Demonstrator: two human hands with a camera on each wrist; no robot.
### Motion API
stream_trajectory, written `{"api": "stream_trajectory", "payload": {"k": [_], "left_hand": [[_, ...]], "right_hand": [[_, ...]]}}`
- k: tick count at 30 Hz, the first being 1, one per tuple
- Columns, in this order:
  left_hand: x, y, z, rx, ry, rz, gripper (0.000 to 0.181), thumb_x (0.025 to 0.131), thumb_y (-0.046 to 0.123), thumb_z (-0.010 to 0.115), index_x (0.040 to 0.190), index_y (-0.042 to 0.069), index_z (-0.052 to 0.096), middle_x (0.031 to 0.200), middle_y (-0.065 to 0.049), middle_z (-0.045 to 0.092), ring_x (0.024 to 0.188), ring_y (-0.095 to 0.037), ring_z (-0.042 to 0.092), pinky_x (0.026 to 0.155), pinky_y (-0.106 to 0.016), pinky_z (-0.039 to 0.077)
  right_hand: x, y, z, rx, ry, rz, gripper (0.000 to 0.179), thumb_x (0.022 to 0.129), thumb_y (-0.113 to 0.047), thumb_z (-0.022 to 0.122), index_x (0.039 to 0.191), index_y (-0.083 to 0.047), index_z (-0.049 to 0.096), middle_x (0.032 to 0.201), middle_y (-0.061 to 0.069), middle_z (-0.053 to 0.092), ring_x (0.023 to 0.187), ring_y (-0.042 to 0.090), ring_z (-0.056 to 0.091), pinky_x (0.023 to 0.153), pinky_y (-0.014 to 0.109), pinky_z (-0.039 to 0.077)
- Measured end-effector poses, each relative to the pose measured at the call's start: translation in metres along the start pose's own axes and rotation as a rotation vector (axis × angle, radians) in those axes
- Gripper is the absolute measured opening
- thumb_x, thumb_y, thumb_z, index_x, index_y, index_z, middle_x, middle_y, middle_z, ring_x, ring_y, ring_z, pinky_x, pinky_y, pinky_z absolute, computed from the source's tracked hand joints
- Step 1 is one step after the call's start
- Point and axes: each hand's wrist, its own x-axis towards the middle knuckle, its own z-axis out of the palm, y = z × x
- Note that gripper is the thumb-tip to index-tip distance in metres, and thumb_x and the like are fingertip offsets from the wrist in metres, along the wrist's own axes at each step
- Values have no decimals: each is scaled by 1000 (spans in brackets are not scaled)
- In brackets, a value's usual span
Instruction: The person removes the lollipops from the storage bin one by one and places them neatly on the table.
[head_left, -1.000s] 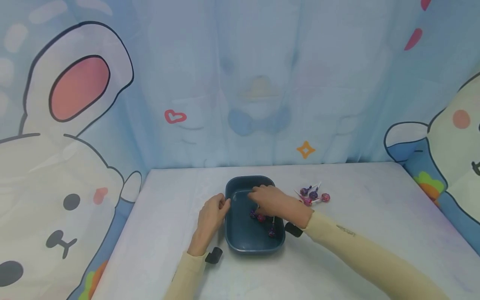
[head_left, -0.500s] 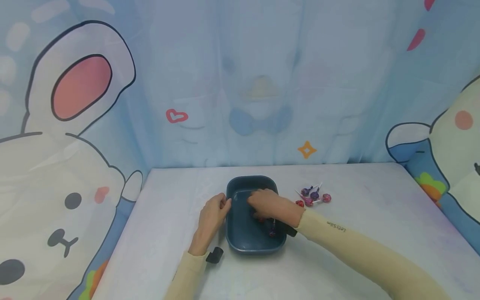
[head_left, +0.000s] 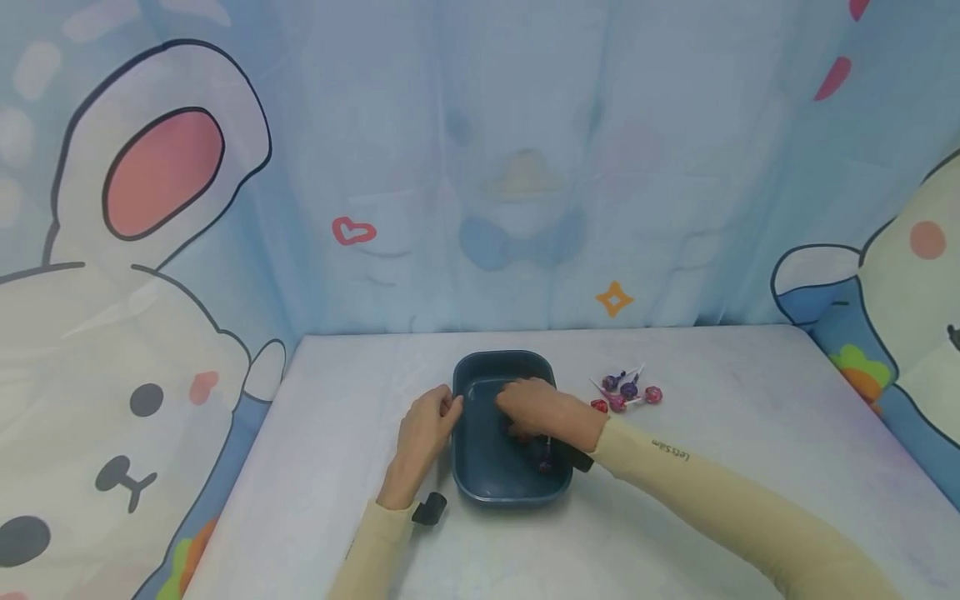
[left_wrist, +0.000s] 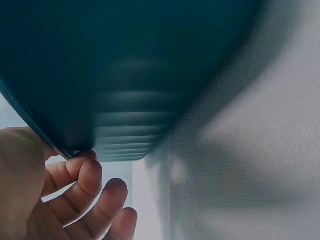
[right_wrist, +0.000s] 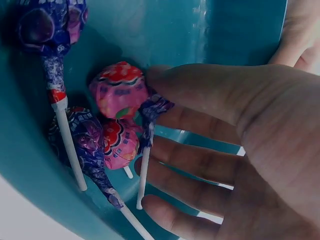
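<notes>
A dark teal rectangular tray (head_left: 495,483) stands on the white table, with several wrapped lollipops inside. My left hand (head_left: 423,433) grips its left rim between thumb and index finger; in the left wrist view the other fingers (left_wrist: 114,195) curl loosely below the rim. Inside the tray, my right hand (head_left: 543,408) has its thumb and index finger at a purple-wrapped lollipop (right_wrist: 149,120), whose head is hidden. The thumb tip lies against a pink-and-red lollipop (right_wrist: 120,92). Nearby are another pink lollipop (right_wrist: 121,145) and two purple ones, one upper left (right_wrist: 52,27) and one lower (right_wrist: 82,137).
On the table to the right of the tray lies a loose cluster of several purple, pink and red lollipops (head_left: 617,402). A light blue cartoon curtain (head_left: 525,275) hangs behind the table (head_left: 360,367). Small black cameras (head_left: 430,509) sit on the wrists.
My right hand has moved slightly left and down into the tray, now covering lollipops seen before, then holds still. My left hand stays at the rim.
</notes>
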Motion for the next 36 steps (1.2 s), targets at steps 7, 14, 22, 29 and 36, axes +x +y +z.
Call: {"api": "stream_trajectory", "payload": {"k": [7,14,22,29,36], "left_hand": [[0,1,0,5,0,-7,28,91,38,50,72,18,50,61,3,50,53,-10,46,47,-24,36],[0,-1,2,2,-8,-17,28,92,39,50,72,19,50,61,4,49,52,-10,46,46,-24,36],[-1,0,2,-3,-3,-7,29,92,40,49,72,18,49,61,4,49,52,-10,46,46,-24,36],[-1,0,1,-4,-6,-3,28,92,40,49,73,19,49,62,4,49,53,-9,46,46,-24,36],[0,1,0,-4,0,1,28,92,38,50,72,18,49,61,4,50,53,-9,46,46,-24,36]], "right_hand": [[0,1,0,-30,2,1,17,76,-25,73,89,-15,69,83,0,65,71,14,56,70,33,49],[-1,1,0,-42,10,-6,16,75,-23,73,88,-15,68,80,-2,63,67,12,51,64,30,46],[-2,8,0,-20,32,-13,16,75,-25,72,89,-17,68,78,-5,60,67,12,49,63,30,42],[-7,10,-13,50,88,-17,23,74,-27,74,94,-17,68,84,-3,61,75,14,54,71,35,47],[-15,15,-12,90,120,-22,25,76,-31,72,98,-19,68,86,-4,60,75,12,53,72,33,47]]}}
